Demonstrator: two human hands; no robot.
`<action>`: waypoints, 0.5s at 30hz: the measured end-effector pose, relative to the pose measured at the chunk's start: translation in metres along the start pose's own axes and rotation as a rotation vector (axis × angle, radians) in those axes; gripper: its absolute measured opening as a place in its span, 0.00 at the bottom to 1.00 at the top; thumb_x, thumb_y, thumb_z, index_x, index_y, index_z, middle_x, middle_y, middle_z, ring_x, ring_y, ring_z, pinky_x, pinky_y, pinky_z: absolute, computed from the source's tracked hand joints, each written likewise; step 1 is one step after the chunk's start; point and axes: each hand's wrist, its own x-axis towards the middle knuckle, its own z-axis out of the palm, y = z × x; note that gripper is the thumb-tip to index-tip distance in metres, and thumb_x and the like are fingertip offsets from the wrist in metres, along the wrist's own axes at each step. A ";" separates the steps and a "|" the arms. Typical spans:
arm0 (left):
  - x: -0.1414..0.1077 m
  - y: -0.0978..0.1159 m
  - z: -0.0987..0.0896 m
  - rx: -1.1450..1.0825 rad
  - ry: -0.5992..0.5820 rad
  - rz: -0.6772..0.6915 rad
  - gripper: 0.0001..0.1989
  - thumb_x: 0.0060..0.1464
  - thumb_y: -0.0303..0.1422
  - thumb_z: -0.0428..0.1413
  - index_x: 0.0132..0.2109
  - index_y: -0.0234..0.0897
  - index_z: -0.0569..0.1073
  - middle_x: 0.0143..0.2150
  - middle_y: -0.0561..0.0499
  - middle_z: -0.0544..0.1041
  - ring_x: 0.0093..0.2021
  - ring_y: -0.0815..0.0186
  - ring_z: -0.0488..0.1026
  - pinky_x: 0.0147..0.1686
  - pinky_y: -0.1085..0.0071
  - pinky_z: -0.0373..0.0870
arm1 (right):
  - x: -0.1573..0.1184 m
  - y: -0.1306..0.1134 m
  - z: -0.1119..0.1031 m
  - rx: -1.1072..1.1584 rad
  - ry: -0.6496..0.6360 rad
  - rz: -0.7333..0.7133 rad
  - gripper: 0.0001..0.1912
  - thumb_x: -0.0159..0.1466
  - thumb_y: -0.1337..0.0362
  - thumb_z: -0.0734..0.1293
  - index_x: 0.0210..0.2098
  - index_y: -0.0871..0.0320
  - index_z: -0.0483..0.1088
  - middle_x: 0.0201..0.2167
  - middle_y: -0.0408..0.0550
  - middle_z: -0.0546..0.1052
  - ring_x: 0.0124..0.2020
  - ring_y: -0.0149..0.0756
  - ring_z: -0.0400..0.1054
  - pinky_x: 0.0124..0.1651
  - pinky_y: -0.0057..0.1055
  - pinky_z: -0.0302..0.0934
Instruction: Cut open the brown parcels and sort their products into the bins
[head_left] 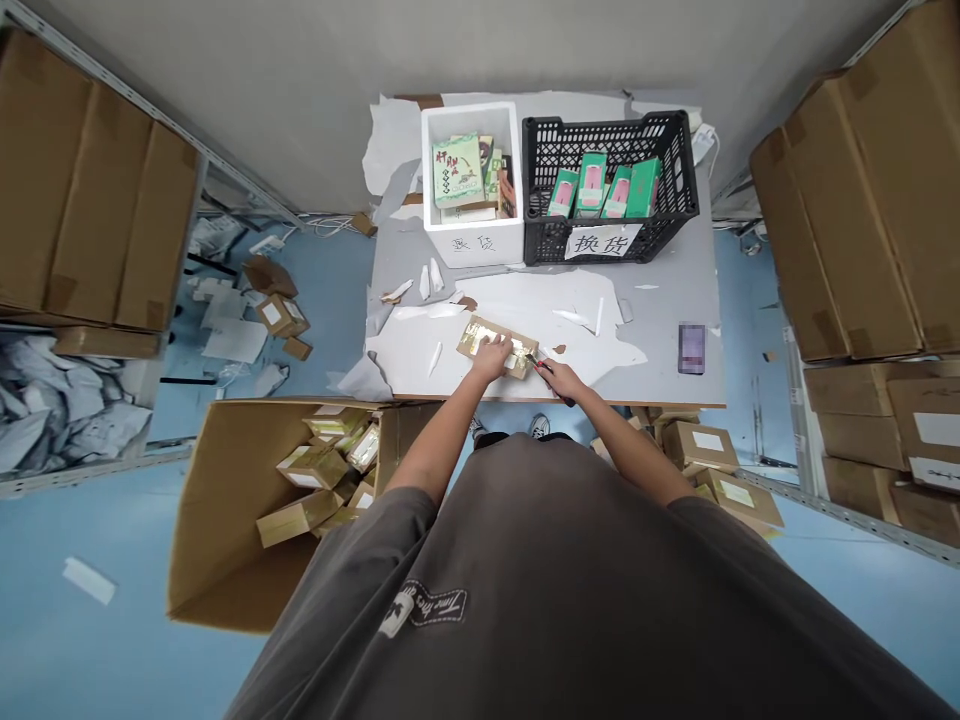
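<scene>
A small brown cardboard parcel [480,336] wrapped in shiny tape lies on the grey table [675,290] near its front edge. My left hand [493,357] presses flat on top of the parcel. My right hand [559,378] grips a small utility knife [537,360] whose tip touches the parcel's right end.
A white foam box [471,245] with green cartons and a black crate [607,240] with green-pink boxes stand at the table's back. A phone [691,347] lies right. Torn paper scraps cover the table. An open carton [225,510] of parcels sits on the floor left; parcels [720,470] lie right.
</scene>
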 end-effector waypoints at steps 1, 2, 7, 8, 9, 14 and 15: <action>0.001 0.001 -0.001 -0.001 -0.006 -0.006 0.54 0.55 0.31 0.73 0.81 0.30 0.56 0.78 0.26 0.65 0.82 0.45 0.59 0.79 0.52 0.55 | -0.001 0.000 0.000 -0.009 -0.013 0.009 0.16 0.82 0.53 0.57 0.57 0.53 0.71 0.31 0.40 0.80 0.22 0.34 0.73 0.33 0.27 0.67; 0.003 0.001 -0.003 -0.003 -0.015 -0.008 0.56 0.54 0.30 0.74 0.81 0.27 0.54 0.77 0.25 0.67 0.81 0.45 0.60 0.78 0.54 0.57 | 0.000 -0.002 0.000 -0.019 -0.016 0.018 0.16 0.82 0.54 0.57 0.57 0.54 0.71 0.31 0.41 0.80 0.22 0.34 0.72 0.33 0.26 0.66; 0.005 0.002 -0.007 -0.007 -0.050 -0.041 0.59 0.52 0.32 0.76 0.82 0.28 0.54 0.76 0.25 0.68 0.77 0.41 0.66 0.73 0.59 0.64 | 0.007 -0.007 -0.004 -0.069 -0.047 0.026 0.14 0.81 0.58 0.58 0.54 0.57 0.72 0.31 0.44 0.80 0.24 0.35 0.70 0.34 0.28 0.66; 0.005 0.002 -0.008 -0.007 -0.053 -0.050 0.59 0.52 0.33 0.77 0.82 0.28 0.54 0.75 0.25 0.69 0.76 0.41 0.69 0.73 0.59 0.65 | 0.008 -0.008 -0.005 -0.081 -0.067 0.022 0.14 0.80 0.58 0.59 0.52 0.57 0.73 0.31 0.44 0.80 0.25 0.35 0.71 0.35 0.28 0.66; 0.006 0.003 -0.009 -0.006 -0.054 -0.055 0.59 0.52 0.34 0.77 0.81 0.28 0.55 0.74 0.25 0.70 0.75 0.41 0.70 0.72 0.59 0.66 | 0.009 -0.008 -0.006 -0.086 -0.088 0.019 0.13 0.79 0.58 0.60 0.51 0.58 0.74 0.31 0.45 0.80 0.26 0.36 0.71 0.36 0.28 0.67; 0.006 0.003 -0.012 0.009 -0.050 -0.035 0.57 0.53 0.35 0.76 0.81 0.30 0.55 0.74 0.27 0.71 0.76 0.44 0.69 0.72 0.59 0.67 | 0.005 -0.012 0.004 -0.040 -0.065 0.001 0.15 0.78 0.52 0.63 0.45 0.56 0.75 0.34 0.46 0.81 0.31 0.38 0.73 0.41 0.29 0.68; 0.005 0.003 -0.011 0.006 -0.052 -0.026 0.58 0.53 0.35 0.76 0.81 0.30 0.55 0.76 0.26 0.69 0.77 0.44 0.67 0.72 0.59 0.67 | 0.001 -0.011 0.007 -0.036 -0.049 0.003 0.16 0.78 0.51 0.63 0.45 0.56 0.75 0.33 0.45 0.81 0.31 0.37 0.73 0.41 0.29 0.68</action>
